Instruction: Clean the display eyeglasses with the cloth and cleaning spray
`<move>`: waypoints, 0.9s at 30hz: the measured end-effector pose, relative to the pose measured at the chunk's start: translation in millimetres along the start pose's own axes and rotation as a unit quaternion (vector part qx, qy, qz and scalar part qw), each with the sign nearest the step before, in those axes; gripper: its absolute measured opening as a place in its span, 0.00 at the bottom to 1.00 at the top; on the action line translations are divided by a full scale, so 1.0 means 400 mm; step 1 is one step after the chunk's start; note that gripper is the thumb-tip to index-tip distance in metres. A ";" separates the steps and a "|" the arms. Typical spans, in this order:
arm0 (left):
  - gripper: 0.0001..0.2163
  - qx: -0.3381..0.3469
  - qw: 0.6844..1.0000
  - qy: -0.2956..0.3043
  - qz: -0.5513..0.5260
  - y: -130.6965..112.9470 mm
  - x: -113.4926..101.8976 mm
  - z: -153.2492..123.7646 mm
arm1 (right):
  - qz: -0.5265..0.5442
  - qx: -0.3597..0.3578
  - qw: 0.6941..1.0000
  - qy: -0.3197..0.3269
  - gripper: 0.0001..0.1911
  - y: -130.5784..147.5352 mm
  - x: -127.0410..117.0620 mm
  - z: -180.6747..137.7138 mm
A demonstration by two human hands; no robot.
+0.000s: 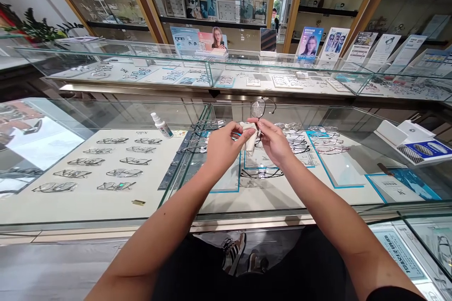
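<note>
Above the glass counter, my left hand [225, 145] is closed with thumb and fingers pinching a pale cleaning cloth [251, 140]. Close beside it, my right hand [274, 143] grips a pair of thin-framed eyeglasses [258, 109]. One round lens and a dark temple stick up beyond the fingertips; the other lens side is largely hidden by the cloth and fingers. Both hands nearly touch at the cloth. To the left, a white spray bottle [163, 127] stands on the glass top.
Rows of eyeglasses [120, 173] lie inside the glass display case [197, 218] below. An opened white box [411, 143] sits at the right. Behind runs a second glass case [208, 75] with upright advertising cards [310, 43]. A small gold-coloured piece [138, 202] lies near the front left.
</note>
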State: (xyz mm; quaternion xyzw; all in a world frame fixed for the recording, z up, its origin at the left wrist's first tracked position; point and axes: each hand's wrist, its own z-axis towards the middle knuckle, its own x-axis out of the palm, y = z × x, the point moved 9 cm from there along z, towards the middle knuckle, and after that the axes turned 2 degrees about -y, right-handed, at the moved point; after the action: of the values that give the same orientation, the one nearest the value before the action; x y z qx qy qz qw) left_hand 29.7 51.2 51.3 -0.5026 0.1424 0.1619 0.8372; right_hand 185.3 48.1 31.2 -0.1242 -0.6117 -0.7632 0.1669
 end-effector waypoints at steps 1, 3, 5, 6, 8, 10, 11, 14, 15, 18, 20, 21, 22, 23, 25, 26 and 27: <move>0.21 -0.018 0.999 0.021 -0.022 0.009 0.011 0.002 | -0.002 -0.004 1.000 0.000 0.15 0.001 0.000 0.000; 0.25 -0.053 0.991 0.079 -0.095 0.023 0.043 0.003 | -0.005 -0.006 1.000 0.004 0.15 0.001 0.000 0.001; 0.28 -0.087 0.969 0.134 -0.188 0.030 0.076 0.000 | -0.011 -0.006 1.000 0.011 0.15 -0.001 0.000 0.003; 0.29 -0.103 0.956 0.151 -0.228 0.032 0.088 -0.002 | -0.016 -0.009 1.000 0.013 0.15 -0.001 -0.001 0.003; 0.29 -0.134 0.937 0.172 -0.272 0.039 0.106 -0.006 | -0.028 -0.019 0.999 0.013 0.15 0.001 -0.006 0.005; 0.27 -0.162 0.924 0.186 -0.292 0.049 0.120 -0.013 | -0.036 -0.027 0.999 0.014 0.14 0.000 -0.010 0.007; 0.27 -0.175 0.917 0.194 -0.303 0.054 0.128 -0.016 | -0.037 -0.027 0.999 0.017 0.14 -0.002 -0.011 0.007; 0.30 -0.202 0.891 0.216 -0.344 0.058 0.148 -0.025 | -0.032 -0.020 0.999 0.030 0.16 -0.010 -0.009 0.009; 0.30 -0.203 0.884 0.220 -0.358 0.056 0.153 -0.026 | -0.034 -0.018 0.999 0.033 0.17 -0.012 -0.008 0.009; 0.30 -0.188 0.867 0.225 -0.403 0.044 0.161 -0.020 | -0.051 -0.040 0.998 0.027 0.18 -0.005 -0.011 0.011; 0.29 -0.184 0.855 0.208 -0.437 0.041 0.160 -0.014 | -0.049 -0.061 0.997 0.021 0.16 0.003 -0.014 0.011; 0.28 -0.186 0.849 0.200 -0.452 0.042 0.160 -0.012 | -0.042 -0.064 0.997 0.023 0.15 0.004 -0.013 0.011; 0.28 -0.189 0.844 0.195 -0.463 0.043 0.160 -0.011 | -0.033 -0.059 0.997 0.028 0.14 0.002 -0.012 0.012; 0.28 -0.189 0.840 0.194 -0.470 0.043 0.160 -0.012 | -0.023 -0.046 0.998 0.035 0.14 -0.003 -0.009 0.012; 0.27 -0.183 0.838 0.207 -0.470 0.039 0.161 -0.014 | -0.005 -0.007 0.999 0.046 0.16 -0.019 -0.004 0.013; 0.26 -0.177 0.840 0.216 -0.465 0.036 0.160 -0.015 | 0.003 0.012 0.999 0.048 0.18 -0.026 -0.004 0.013; 0.26 -0.169 0.842 0.225 -0.460 0.032 0.158 -0.016 | 0.010 0.028 0.998 0.049 0.19 -0.031 -0.004 0.014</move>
State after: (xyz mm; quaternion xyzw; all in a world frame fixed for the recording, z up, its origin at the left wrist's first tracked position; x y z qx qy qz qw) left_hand 81.3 59.3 12.6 -0.6664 0.0500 -0.3383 0.6626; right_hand 181.5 56.0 20.7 -0.0883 -0.6226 -0.7493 0.2078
